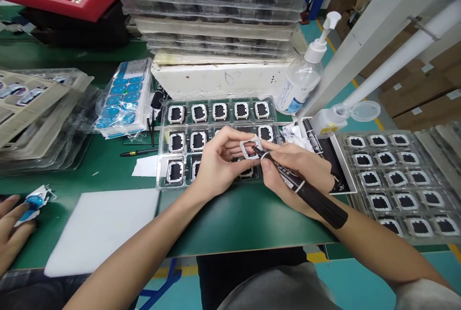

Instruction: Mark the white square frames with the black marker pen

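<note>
My left hand (220, 159) pinches a small white square frame (245, 150) with a cut-out middle, held up over a clear plastic tray (160, 156). In my right hand (293, 168) is a black marker pen (300, 185), uncapped, its tip at the inner edge of the frame. The fingertips of my right hand come close to the frame's right side; whether they touch it I cannot tell. Rows of similar white frames with dark centres (176, 142) sit in the tray's pockets, and my hands cover some of them.
At right stands another filled tray (396, 175), near a pump bottle (300, 82) and a small bottle (329, 120). Stacked trays (216, 3) rise behind. Left are a white foam sheet (104, 228), a thin pen (139, 152), and another person's hand (14, 228) on a blue-and-white piece.
</note>
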{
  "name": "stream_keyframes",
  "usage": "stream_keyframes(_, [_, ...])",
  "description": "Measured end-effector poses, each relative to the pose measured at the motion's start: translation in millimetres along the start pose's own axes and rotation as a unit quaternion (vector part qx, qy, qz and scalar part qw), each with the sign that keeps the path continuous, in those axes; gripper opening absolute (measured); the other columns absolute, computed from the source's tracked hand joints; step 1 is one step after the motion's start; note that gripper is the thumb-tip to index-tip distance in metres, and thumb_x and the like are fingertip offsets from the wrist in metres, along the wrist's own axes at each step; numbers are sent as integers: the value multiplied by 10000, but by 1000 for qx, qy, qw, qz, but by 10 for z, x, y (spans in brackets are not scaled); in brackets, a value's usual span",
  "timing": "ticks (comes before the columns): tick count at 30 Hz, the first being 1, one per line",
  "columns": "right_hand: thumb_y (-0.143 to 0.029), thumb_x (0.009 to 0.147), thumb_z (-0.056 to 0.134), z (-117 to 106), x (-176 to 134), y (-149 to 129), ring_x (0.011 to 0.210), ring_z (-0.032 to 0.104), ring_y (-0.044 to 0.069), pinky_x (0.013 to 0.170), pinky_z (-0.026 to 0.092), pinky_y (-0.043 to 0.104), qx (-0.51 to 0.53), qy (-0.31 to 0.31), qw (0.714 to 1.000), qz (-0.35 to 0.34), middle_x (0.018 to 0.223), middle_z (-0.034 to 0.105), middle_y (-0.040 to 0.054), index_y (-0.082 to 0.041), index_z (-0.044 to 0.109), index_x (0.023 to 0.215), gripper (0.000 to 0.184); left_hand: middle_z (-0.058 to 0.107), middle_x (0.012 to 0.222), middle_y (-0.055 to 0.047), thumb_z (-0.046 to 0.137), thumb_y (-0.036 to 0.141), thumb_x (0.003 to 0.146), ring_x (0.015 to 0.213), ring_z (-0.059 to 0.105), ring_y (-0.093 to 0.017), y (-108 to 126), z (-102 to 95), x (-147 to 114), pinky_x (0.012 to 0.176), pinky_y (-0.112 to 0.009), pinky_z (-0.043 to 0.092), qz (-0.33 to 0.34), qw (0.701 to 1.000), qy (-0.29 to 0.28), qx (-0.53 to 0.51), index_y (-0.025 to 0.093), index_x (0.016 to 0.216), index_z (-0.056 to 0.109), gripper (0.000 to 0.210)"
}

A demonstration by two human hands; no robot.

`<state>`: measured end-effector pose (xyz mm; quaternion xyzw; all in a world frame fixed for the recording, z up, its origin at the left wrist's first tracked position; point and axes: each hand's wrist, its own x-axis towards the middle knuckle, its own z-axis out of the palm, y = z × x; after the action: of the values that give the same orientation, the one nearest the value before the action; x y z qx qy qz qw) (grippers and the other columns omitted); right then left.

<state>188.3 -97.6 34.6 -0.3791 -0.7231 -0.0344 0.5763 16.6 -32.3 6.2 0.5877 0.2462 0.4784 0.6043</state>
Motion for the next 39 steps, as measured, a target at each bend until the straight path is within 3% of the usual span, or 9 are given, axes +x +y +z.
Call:
stream_keyframes(3, [-39, 854, 792, 18, -19, 19, 840, 838, 249, 775, 768, 350, -20, 2, 999, -38, 854, 805, 11, -264, 696, 1098, 346, 834, 1016, -49, 1019, 345, 715, 974, 848, -233, -23, -11, 2, 884, -336, 721, 3, 1000, -5, 13, 219, 1041, 640, 516])
stream_keyframes(7, [-58, 846, 796, 1, -44, -4, 918, 844, 264, 810, 770, 356, -33, 2, 999, -29, 914, 821, 18, -273, 697, 1091, 340, 825, 1025, -49, 991, 404, 753, 963, 847, -227, -27, -19, 9, 847, -327, 718, -10, 1000, -25, 8, 235, 1062, 595, 531])
stream_keyframes(13, [-99, 887, 763, -45, -7, -56, 859, 843, 239, 821, 758, 312, -73, -61, 995, -22, 774, 778, 8, -262, 658, 891, 194, 808, 981, -36, 1001, 451, 727, 867, 842, -212, 5, -24, 33, 766, -315, 712, -27, 999, -38, -8, 244, 1044, 573, 572])
stream_keyframes(18, [-95, 836, 824, -4, -17, -7, 846, 843, 253, 785, 762, 312, -63, 17, 995, -72, 812, 788, 24, -233, 684, 1031, 276, 816, 1042, -47, 987, 413, 765, 942, 842, -219, 14, -31, 46, 854, -349, 717, -35, 997, -61, -37, 247, 1074, 564, 550])
stream_keyframes(25, [-64, 834, 818, -2, -12, 3, 877, 843, 257, 775, 767, 324, -36, 9, 998, -52, 857, 799, 21, -240, 695, 1093, 336, 829, 1037, -58, 998, 401, 744, 966, 845, -229, 2, -29, 43, 855, -332, 719, -14, 999, -43, -21, 241, 1087, 624, 532])
stream_keyframes(31, [-9, 841, 794, 7, 10, 4, 685, 790, 195, 850, 768, 383, 13, 16, 1000, -11, 817, 780, -28, -270, 715, 1100, 375, 843, 1023, -61, 968, 267, 760, 943, 846, -218, 76, -9, -58, 851, -292, 719, 31, 995, -14, 99, 214, 1171, 685, 502])
stream_keyframes(35, [-51, 881, 777, -19, -5, -25, 859, 830, 224, 750, 742, 336, 1, -6, 999, 38, 883, 805, 2, -276, 700, 1098, 321, 845, 1023, -41, 913, 177, 784, 931, 846, -200, 115, -9, -116, 860, -267, 717, 89, 976, -4, 200, 219, 1225, 698, 493])
stream_keyframes(39, [-63, 892, 779, -49, -5, -49, 850, 827, 215, 768, 715, 341, 10, -26, 995, 91, 970, 829, 33, -264, 702, 1059, 273, 839, 1056, -26, 862, 141, 812, 976, 843, -194, 139, -26, -133, 895, -258, 703, 118, 954, 4, 274, 230, 1251, 695, 477])
